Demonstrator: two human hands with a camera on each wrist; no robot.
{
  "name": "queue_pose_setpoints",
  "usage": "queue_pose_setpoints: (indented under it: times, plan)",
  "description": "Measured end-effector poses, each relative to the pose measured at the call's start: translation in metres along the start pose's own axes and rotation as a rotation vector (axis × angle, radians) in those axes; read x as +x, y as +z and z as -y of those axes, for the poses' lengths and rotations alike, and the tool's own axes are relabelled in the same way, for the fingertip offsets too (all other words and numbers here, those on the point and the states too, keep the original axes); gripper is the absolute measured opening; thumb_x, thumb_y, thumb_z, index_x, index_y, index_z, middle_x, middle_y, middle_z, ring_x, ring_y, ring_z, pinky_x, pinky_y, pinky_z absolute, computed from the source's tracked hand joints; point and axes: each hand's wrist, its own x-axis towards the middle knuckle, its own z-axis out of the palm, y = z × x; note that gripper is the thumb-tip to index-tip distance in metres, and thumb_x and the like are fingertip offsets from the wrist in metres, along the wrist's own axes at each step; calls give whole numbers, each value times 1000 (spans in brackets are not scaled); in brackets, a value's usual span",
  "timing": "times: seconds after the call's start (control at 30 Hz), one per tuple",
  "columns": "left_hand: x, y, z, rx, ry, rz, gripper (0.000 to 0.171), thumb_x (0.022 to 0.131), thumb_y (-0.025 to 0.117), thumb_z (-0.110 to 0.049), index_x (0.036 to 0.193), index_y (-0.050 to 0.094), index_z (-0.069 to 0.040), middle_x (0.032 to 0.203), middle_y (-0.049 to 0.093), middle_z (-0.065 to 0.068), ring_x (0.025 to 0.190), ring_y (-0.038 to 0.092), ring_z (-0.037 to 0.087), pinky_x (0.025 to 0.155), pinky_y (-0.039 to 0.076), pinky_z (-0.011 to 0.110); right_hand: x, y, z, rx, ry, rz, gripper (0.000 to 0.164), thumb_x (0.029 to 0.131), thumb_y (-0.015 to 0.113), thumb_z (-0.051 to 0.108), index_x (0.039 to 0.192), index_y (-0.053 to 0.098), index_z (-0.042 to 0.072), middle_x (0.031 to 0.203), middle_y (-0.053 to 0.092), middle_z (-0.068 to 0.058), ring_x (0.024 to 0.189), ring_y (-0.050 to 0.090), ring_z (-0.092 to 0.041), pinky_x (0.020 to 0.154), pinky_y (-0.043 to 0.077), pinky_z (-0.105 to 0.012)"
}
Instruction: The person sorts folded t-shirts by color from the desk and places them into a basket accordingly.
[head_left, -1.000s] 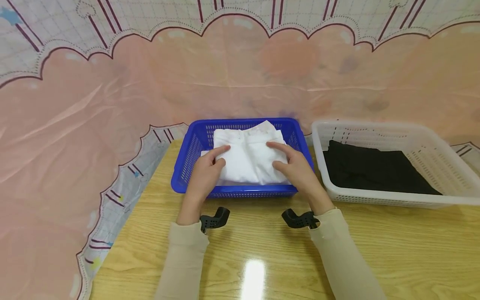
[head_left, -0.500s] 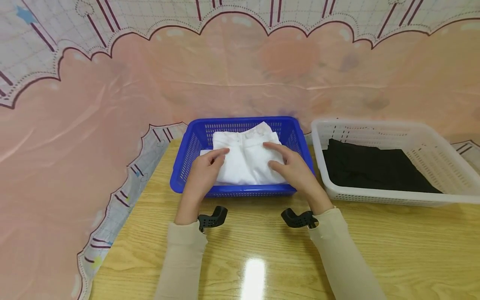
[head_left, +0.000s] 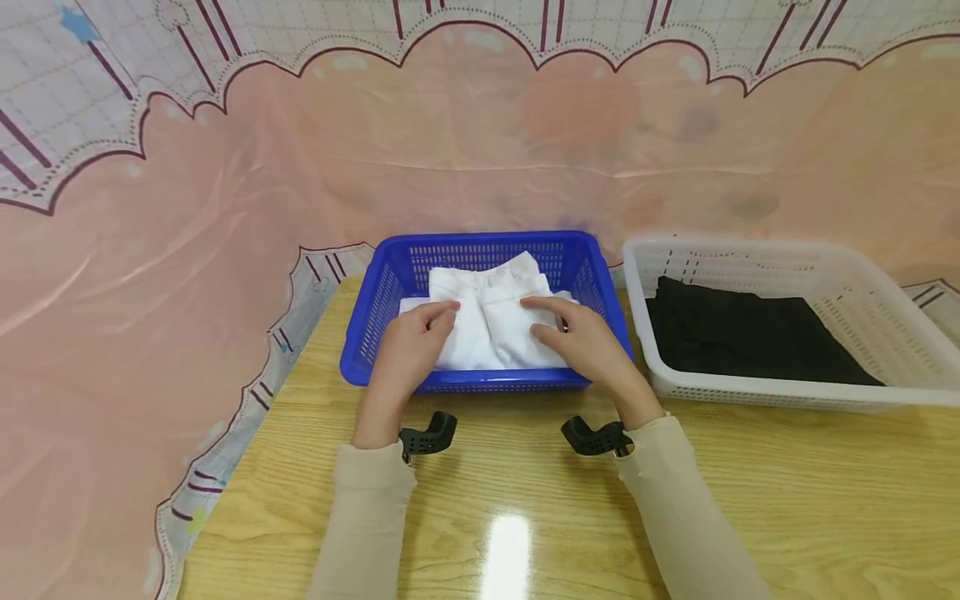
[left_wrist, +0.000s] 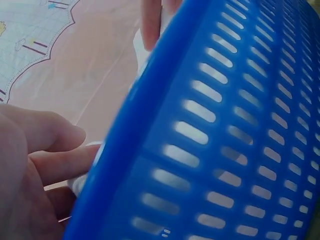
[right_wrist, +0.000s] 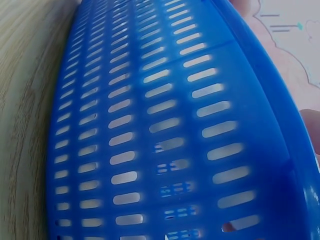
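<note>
A folded white garment (head_left: 487, 333) with stitched seams lies in the blue plastic basket (head_left: 498, 377); its exact kind is unclear. Beneath it, the edge of more white cloth (head_left: 411, 303) shows at the left. My left hand (head_left: 407, 348) reaches over the front rim and touches the garment's left side, index finger and thumb close together. On the opposite side, my right hand (head_left: 594, 346) rests against the garment with index finger and thumb spread apart. Their other fingers are largely hidden in the head view. In both wrist views the slotted basket wall (left_wrist: 200, 120) blocks most of the cloth.
To the right stands a white slotted basket (head_left: 750, 388) holding folded black cloth (head_left: 735, 333). Both baskets sit on a wooden table (head_left: 480, 467), against a pink patterned curtain (head_left: 465, 175). A black wrist camera mount (head_left: 431, 435) hangs beside the left wrist.
The white garment's right edge has shifted left and its top edge has come slightly lower. My right fingers have moved a little left and nearer with it; my left hand has barely moved.
</note>
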Motion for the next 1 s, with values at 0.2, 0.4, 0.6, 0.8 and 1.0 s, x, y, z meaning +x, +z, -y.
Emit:
queue_pose_setpoints:
  times: [0.2, 0.4, 0.6, 0.8, 1.0]
  plan:
    - [1, 3, -1, 91, 37, -3, 34, 93, 42, -34, 118, 60, -20, 111, 60, 0, 79, 49, 18, 70, 38, 34, 0, 1, 0, -23, 17, 11, 34, 89, 52, 29, 124, 54, 27, 100, 56, 1, 77, 46, -19, 63, 38, -32]
    - [2, 4, -1, 97, 26, 8, 34, 93, 42, -35, 118, 60, -19, 119, 56, 0, 106, 52, 19, 88, 40, 38, 1, 2, 1, -44, 18, 23, 34, 90, 52, 30, 124, 54, 27, 121, 53, 4, 92, 48, -17, 74, 41, -34]
    - [4, 5, -2, 108, 10, 29, 36, 92, 42, -36, 120, 59, -19, 123, 54, 3, 116, 46, 21, 95, 36, 40, 1, 2, 2, -64, 11, 35, 36, 90, 52, 31, 126, 52, 27, 119, 53, 4, 86, 48, -18, 72, 40, -34]
    - [3, 5, -4, 143, 17, 39, 36, 92, 42, -36, 119, 59, -18, 121, 55, 5, 114, 48, 24, 93, 37, 41, 1, 2, 2, -73, 20, 44, 36, 90, 52, 32, 126, 52, 27, 113, 54, 4, 82, 48, -18, 69, 40, -33]
    - [4, 5, -5, 159, 11, 49, 37, 92, 43, -36, 119, 59, -17, 120, 55, 5, 112, 48, 25, 93, 37, 41, 2, 3, 3, -78, 31, 50, 37, 90, 51, 32, 126, 51, 27, 119, 52, 4, 86, 48, -18, 73, 40, -34]
